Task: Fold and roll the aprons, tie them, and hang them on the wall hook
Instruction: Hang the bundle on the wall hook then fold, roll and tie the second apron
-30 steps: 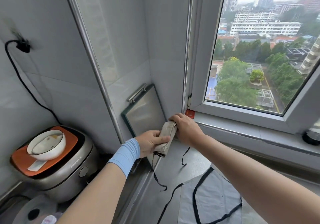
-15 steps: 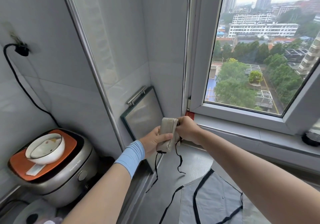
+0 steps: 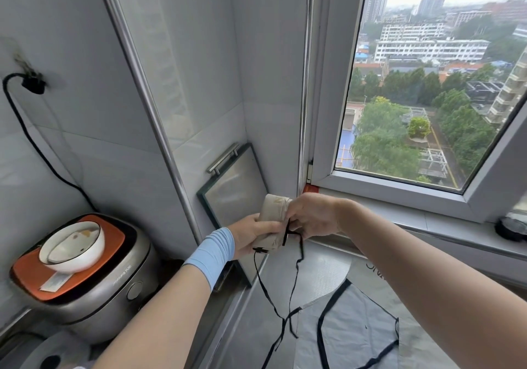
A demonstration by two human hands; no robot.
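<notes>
L hand [image 3: 253, 234] grips the roll [image 3: 274, 212] from its left side, thumb across the front, fingers curled behind. Roll = beige apron, rolled tight, held roughly upright in mid-air above the counter [image 3: 322, 266], in front of the corner by the window [image 3: 413, 97]. Blue sleeve [image 3: 212, 251] covers the L wrist.

R hand [image 3: 313, 216] is at the roll's right edge, touching it, fingers curled in, pinching the black tie [image 3: 296, 271] right against the cloth. Tie crosses the roll's lower front, w/ a short bit sticking out at the bottom edge near the L thumb. Two thin strands hang from the hands, cross each other lower down & trail to the counter. Knot or no knot: can't tell, too small & partly hidden by fingers.

Grey apron [image 3: 356, 337] w/ black trim lies flat on the counter, bottom right, partly under the R forearm. The hanging strands end near its left edge.

Behind the roll, a metal board [image 3: 236, 194] w/ bar handle stands on end, leaning vs the tiled wall. At left is the cooker [image 3: 94, 291], orange top, w/ a white bowl [image 3: 72, 247] on the lid & a paper slip [image 3: 52, 283] just beside the bowl. A black corded plug [image 3: 33, 85] is on the wall above the cooker. A dark round thing [image 3: 512, 227] sits on the sill [image 3: 445, 226], far right, cut off by the frame edge; can't ID.
</notes>
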